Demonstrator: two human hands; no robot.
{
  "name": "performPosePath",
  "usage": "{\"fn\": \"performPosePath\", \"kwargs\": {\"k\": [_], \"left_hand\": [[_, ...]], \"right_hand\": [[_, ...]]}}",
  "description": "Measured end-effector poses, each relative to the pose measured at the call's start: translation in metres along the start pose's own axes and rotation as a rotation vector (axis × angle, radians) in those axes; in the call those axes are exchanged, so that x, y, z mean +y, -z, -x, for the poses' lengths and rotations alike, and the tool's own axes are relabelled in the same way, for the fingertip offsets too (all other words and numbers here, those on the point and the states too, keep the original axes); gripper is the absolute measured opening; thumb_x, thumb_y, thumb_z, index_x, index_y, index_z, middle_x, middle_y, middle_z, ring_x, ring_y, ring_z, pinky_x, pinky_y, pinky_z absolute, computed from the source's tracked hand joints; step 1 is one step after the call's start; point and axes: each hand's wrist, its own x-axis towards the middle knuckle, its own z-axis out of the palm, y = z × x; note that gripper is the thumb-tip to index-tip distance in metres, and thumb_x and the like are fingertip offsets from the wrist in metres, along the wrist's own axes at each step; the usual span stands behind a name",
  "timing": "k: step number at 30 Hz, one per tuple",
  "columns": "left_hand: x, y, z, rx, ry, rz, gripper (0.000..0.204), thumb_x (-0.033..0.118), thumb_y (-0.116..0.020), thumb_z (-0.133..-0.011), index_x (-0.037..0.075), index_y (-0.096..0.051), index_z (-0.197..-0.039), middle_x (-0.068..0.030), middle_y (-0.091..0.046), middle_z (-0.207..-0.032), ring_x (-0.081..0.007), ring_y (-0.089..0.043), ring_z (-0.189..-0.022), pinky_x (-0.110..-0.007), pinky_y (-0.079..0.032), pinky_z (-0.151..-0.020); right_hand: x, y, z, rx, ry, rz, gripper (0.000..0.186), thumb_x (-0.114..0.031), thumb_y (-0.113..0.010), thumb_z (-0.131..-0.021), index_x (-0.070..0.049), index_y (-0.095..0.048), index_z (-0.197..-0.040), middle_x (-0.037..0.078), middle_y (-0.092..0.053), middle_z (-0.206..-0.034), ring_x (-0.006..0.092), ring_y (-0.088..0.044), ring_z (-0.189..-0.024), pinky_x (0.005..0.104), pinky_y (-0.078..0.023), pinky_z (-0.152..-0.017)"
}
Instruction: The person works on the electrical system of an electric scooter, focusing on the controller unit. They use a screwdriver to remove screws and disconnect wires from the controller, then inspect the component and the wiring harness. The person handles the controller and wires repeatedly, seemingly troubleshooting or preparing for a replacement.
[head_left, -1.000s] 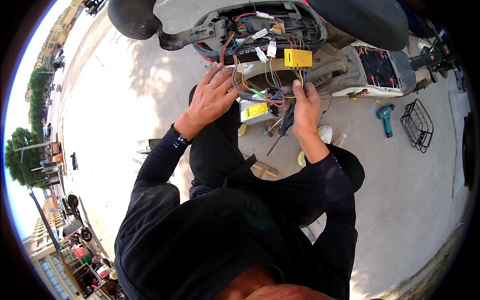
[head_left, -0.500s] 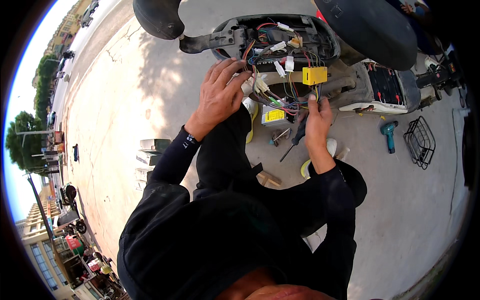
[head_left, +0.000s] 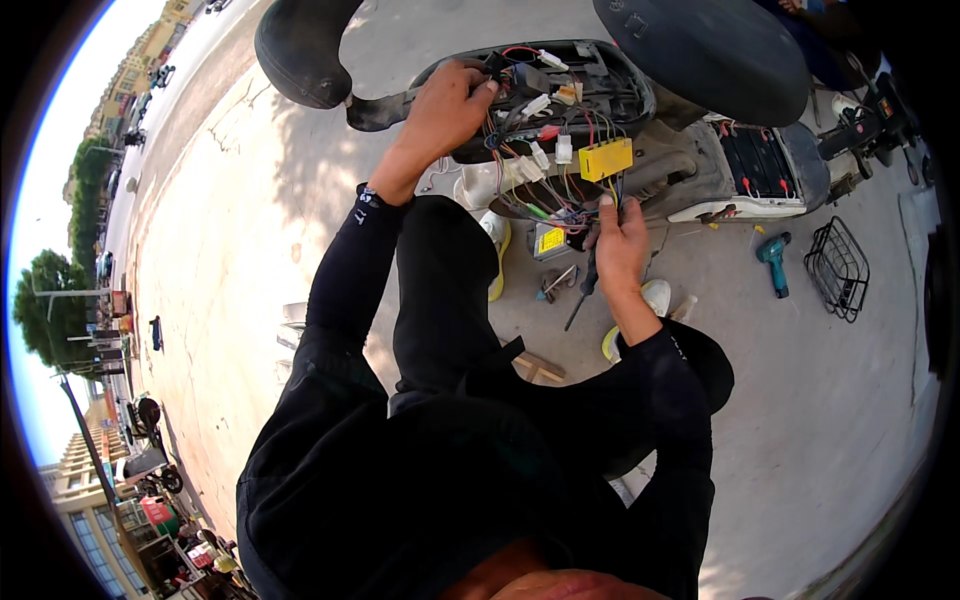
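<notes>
My left hand (head_left: 448, 115) reaches to the left end of the open black scooter housing (head_left: 622, 75), fingers closed at a small dark piece among wires and white connectors (head_left: 564, 148); what it grips is unclear. My right hand (head_left: 622, 245) grips a dark-handled screwdriver (head_left: 590, 280) and pinches the coloured wire bundle (head_left: 572, 212) below a yellow module (head_left: 605, 160). The screwdriver points down. Behind the bundle a silver box with a yellow label (head_left: 550, 242) sits low, beside small tools (head_left: 555, 282) on the concrete.
Two black seat parts (head_left: 700, 55) (head_left: 305, 50) flank the housing. The scooter's battery bay (head_left: 760, 160) is at right, above a teal drill (head_left: 775, 262) and wire basket (head_left: 838, 268). Another person's arm shows top right (head_left: 820, 20). A street with parked vehicles (head_left: 150, 455) runs along the left.
My left hand has moved up from the hanging wires to the housing's top left, and its fingers have curled in. My right hand stays on the screwdriver and bundle, with slight shifts in view.
</notes>
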Motion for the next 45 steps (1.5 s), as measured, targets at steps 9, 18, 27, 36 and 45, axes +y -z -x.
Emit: {"fn": "performPosePath", "kwargs": {"k": [9,18,27,36,45], "left_hand": [[0.056,-0.023,0.060,0.637,0.154,0.747,0.026,0.026,-0.052,-0.105,0.004,-0.056,-0.117,0.0003,-0.058,-0.098,-0.0069,-0.047,-0.081,-0.026,-0.042,-0.072],[0.074,-0.008,0.209,0.433,0.422,1.247,0.021,0.022,-0.048,-0.107,0.006,-0.054,-0.120,-0.0112,-0.066,-0.120,-0.0192,-0.062,-0.115,-0.038,-0.047,-0.103],[0.054,-0.017,0.267,0.275,0.752,1.598,0.013,0.019,-0.050,-0.105,0.008,-0.054,-0.111,-0.0117,-0.067,-0.120,-0.0233,-0.068,-0.107,-0.035,-0.053,-0.092],[0.047,-0.072,0.249,-0.074,0.985,1.662,0.011,0.014,-0.042,-0.103,0.007,-0.049,-0.107,-0.0157,-0.068,-0.110,-0.0244,-0.069,-0.098,-0.035,-0.056,-0.082],[0.049,-0.192,0.282,-0.893,1.219,1.409,0.034,0.018,-0.047,-0.101,-0.006,-0.052,-0.125,-0.0242,-0.064,-0.119,-0.0331,-0.066,-0.108,-0.043,-0.053,-0.097]], "right_hand": [[-0.005,-0.002,0.000,-0.049,0.004,-0.091,0.028,-0.026,-0.056,-0.102,-0.001,-0.048,-0.093,0.009,-0.068,-0.086,0.0092,-0.051,-0.045,0.0255,-0.042,-0.042],[-0.007,0.009,-0.003,-0.028,0.076,0.107,0.031,-0.031,-0.061,-0.100,-0.001,-0.054,-0.092,0.004,-0.059,-0.070,0.0093,-0.051,-0.046,0.0276,-0.041,-0.043],[-0.029,0.014,0.002,-0.105,-0.036,0.243,0.037,-0.036,-0.055,-0.101,0.001,-0.054,-0.104,0.007,-0.058,-0.066,0.0138,-0.056,-0.046,0.0305,-0.042,-0.043],[-0.068,0.036,0.007,-0.159,-0.152,0.039,0.031,-0.034,-0.061,-0.099,-0.002,-0.058,-0.102,0.006,-0.061,-0.073,0.0126,-0.053,-0.046,0.0280,-0.042,-0.043],[-0.065,0.056,-0.001,-0.252,-0.087,0.205,0.033,-0.033,-0.060,-0.099,0.000,-0.061,-0.104,0.007,-0.064,-0.080,0.0114,-0.052,-0.046,0.0274,-0.041,-0.043]]}}
